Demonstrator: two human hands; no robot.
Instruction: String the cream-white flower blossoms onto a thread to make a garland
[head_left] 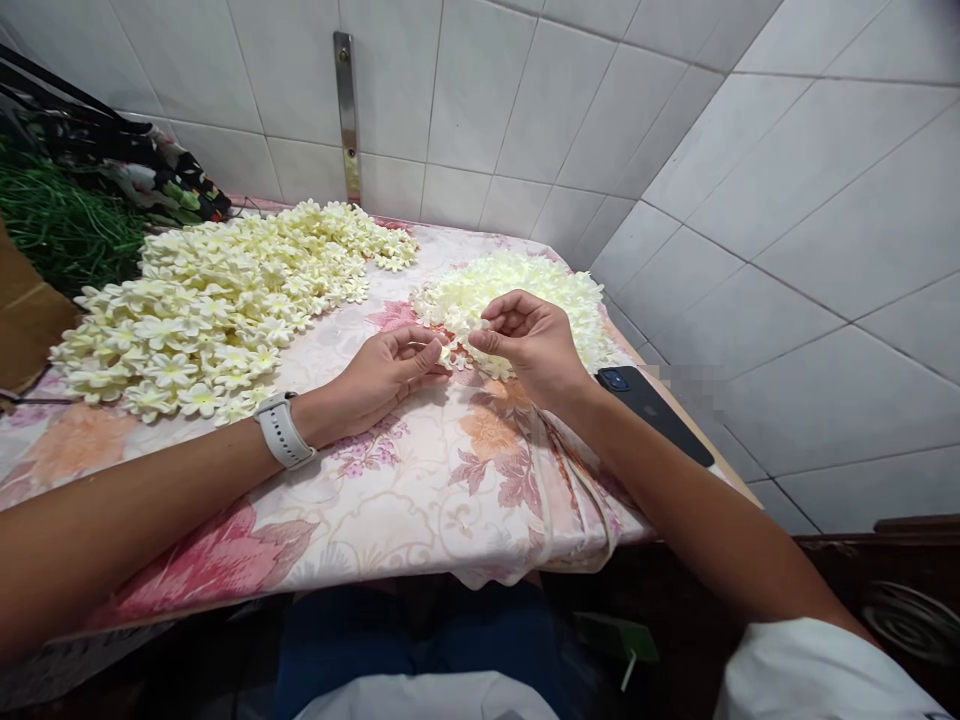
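My left hand, with a pale watch on its wrist, pinches a small cream artificial flower between thumb and fingertips. Just to the right, my right hand is closed in a pinch, thumb against curled fingers. White petals show by its fingertips, but what it grips is too small to make out. Behind the hands lies a heap of whitish flower pieces, partly hidden by my right hand. To the left spreads a bigger pile of pale yellow five-petalled flowers.
A floral cloth covers the table. A black phone lies at the right edge beside my right forearm. At the far left are green grass-like strands and a dark floral bag. Tiled walls close off the back and right.
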